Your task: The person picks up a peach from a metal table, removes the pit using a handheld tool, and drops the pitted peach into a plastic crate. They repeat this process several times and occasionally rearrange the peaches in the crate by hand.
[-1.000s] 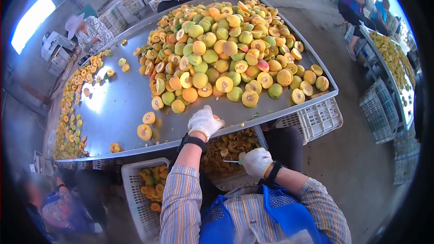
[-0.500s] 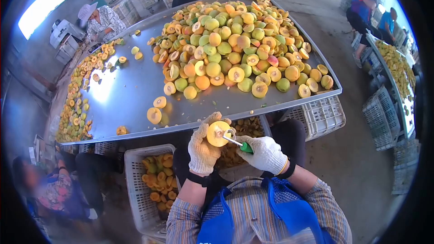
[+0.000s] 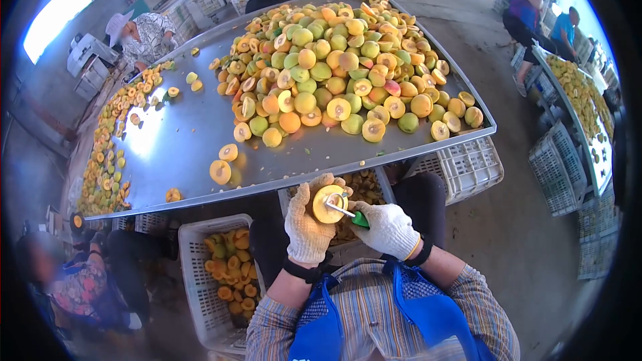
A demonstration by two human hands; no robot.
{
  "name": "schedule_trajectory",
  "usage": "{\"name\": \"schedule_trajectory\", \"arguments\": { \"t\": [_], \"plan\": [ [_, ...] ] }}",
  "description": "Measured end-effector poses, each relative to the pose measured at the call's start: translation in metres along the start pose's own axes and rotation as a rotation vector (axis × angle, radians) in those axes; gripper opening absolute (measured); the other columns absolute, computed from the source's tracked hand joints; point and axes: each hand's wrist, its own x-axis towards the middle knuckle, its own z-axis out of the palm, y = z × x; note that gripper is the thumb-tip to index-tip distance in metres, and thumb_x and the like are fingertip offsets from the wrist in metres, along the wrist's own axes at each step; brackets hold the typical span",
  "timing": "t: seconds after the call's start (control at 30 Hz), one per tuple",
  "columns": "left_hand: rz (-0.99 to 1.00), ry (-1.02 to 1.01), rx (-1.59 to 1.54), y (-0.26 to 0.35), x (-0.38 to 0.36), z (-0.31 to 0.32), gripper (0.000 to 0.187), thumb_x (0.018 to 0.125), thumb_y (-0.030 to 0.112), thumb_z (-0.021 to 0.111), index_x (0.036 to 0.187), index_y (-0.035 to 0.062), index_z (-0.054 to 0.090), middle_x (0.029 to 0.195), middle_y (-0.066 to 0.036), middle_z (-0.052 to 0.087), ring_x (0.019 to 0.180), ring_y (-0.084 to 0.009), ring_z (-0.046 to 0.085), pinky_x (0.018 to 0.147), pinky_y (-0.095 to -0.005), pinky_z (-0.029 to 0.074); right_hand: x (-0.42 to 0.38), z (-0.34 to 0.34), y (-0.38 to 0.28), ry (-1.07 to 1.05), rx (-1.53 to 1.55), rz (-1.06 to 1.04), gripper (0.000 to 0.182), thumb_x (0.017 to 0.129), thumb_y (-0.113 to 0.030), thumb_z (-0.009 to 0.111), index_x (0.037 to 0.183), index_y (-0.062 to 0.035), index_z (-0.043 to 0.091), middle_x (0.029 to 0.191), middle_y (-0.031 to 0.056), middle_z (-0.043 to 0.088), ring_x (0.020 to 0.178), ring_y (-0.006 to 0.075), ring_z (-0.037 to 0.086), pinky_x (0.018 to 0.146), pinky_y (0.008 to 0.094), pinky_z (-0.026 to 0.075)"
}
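Note:
In my gloved left hand [image 3: 304, 227] rests a yellow peach half [image 3: 325, 210], its cut face turned up and the fingers curled around it. My right hand [image 3: 391, 228], also in a white knit glove, grips a pitting knife [image 3: 361, 219] with a green handle. Its thin metal shaft reaches over to the cut face, and the curved tip sits at the middle of the fruit. Both hands are just in front of the metal table [image 3: 267, 184]. Beyond them on the table is a big heap of whole and halved peaches [image 3: 321, 60].
A white crate [image 3: 190, 274] of peach pieces stands at my left; another container [image 3: 382, 190] with pieces is under my hands. An upturned-looking crate [image 3: 471, 167] sits below the table's right side. Co-workers [image 3: 140, 37] sit around the table, and a second loaded table [image 3: 578, 93] is at right.
The knife's curved tip has moved from the peach half's right edge into the middle of its cut face. The peach half is tilted slightly; the whole view has shifted a little.

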Motion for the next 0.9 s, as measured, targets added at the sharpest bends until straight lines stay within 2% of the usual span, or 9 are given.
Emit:
{"name": "schedule_trajectory", "arguments": {
  "t": [0.2,0.37,0.53,0.6,0.67,0.7,0.73,0.8,0.9],
  "plan": [
    [0.022,0.082,0.01,-0.006,0.001,0.003,0.049,0.1,0.041,0.052,0.114,-0.0038,0.064,0.111,-0.023,0.065,0.104,-0.0398,0.063,0.086,-0.0524,0.055,-0.003,-0.002,0.0,-0.002,-0.01,0.011,0.035,0.083,-0.028,0.07,0.115,-0.0135,0.066,0.077,0.014,0.07,0.069,0.0334,0.069,0.062,0.0432,0.056],
    [-0.004,0.162,0.013,-0.011,0.001,0.008,0.049,0.102,0.045,0.048,0.106,-0.0012,0.065,0.1,-0.02,0.068,0.094,-0.0363,0.067,0.082,-0.0505,0.057,-0.008,0.031,0.021,-0.043,0.141,0.0,0.03,0.081,-0.028,0.07,0.106,-0.0123,0.071,0.073,0.0152,0.068,0.067,0.0346,0.069,0.06,0.0439,0.057],
    [-0.055,0.209,0.142,-0.005,-0.001,0.015,0.049,0.103,0.045,0.046,0.096,0.0008,0.064,0.094,-0.019,0.067,0.087,-0.0338,0.068,0.075,-0.0464,0.06,-0.004,0.01,0.008,-0.051,0.026,-0.039,0.025,0.082,-0.03,0.07,0.097,-0.0098,0.072,0.072,0.0141,0.069,0.066,0.0351,0.069,0.059,0.0434,0.056],
    [-0.093,0.112,0.113,-0.003,0.003,0.013,0.051,0.103,0.048,0.046,0.093,0.0012,0.064,0.093,-0.019,0.066,0.086,-0.035,0.068,0.073,-0.0464,0.06,-0.007,0.002,-0.004,-0.308,0.012,0.18,0.023,0.085,-0.029,0.067,0.092,-0.0084,0.071,0.074,0.0149,0.068,0.068,0.0328,0.068,0.064,0.0418,0.056],
    [-0.098,0.033,0.014,0.0,0.004,0.021,0.051,0.102,0.049,0.047,0.085,0.0038,0.063,0.09,-0.019,0.066,0.086,-0.0383,0.067,0.073,-0.0498,0.059,-0.014,0.028,0.012,-0.281,0.554,-0.074,0.023,0.084,-0.03,0.069,0.09,-0.0082,0.071,0.075,0.016,0.068,0.069,0.0345,0.068,0.067,0.0422,0.055],
    [-0.09,0.03,0.018,-0.001,0.006,0.019,0.05,0.102,0.049,0.047,0.085,0.0044,0.063,0.09,-0.019,0.066,0.087,-0.0384,0.067,0.075,-0.0503,0.058,-0.011,0.037,0.021,-0.351,0.426,0.008,0.025,0.083,-0.03,0.07,0.092,-0.0072,0.071,0.076,0.017,0.069,0.07,0.0359,0.068,0.067,0.0427,0.054],
    [-0.083,0.035,0.021,-0.003,0.007,0.014,0.049,0.102,0.048,0.048,0.084,0.0049,0.063,0.091,-0.019,0.066,0.088,-0.0384,0.067,0.076,-0.0508,0.058,-0.006,0.027,0.016,-0.281,0.308,-0.075,0.024,0.084,-0.03,0.068,0.094,-0.0078,0.071,0.076,0.0166,0.069,0.07,0.0351,0.068,0.066,0.0432,0.055],
    [-0.089,0.007,0.022,-0.007,0.008,0.006,0.049,0.102,0.047,0.049,0.096,0.0013,0.065,0.096,-0.017,0.067,0.088,-0.0355,0.068,0.081,-0.0461,0.058,0.007,0.017,0.014,-0.183,-0.099,0.013,0.025,0.085,-0.029,0.066,0.098,-0.0089,0.071,0.075,0.0162,0.069,0.07,0.0343,0.069,0.064,0.0438,0.056],
    [-0.029,0.156,0.183,-0.012,0.01,0.006,0.055,0.1,0.053,0.048,0.107,0.0011,0.064,0.097,-0.017,0.068,0.086,-0.0332,0.069,0.081,-0.0447,0.057,0.013,0.01,0.022,-0.113,-0.113,-0.067,0.024,0.086,-0.029,0.064,0.1,-0.0095,0.069,0.073,0.0156,0.069,0.067,0.0345,0.068,0.062,0.0441,0.056]
  ]
}}
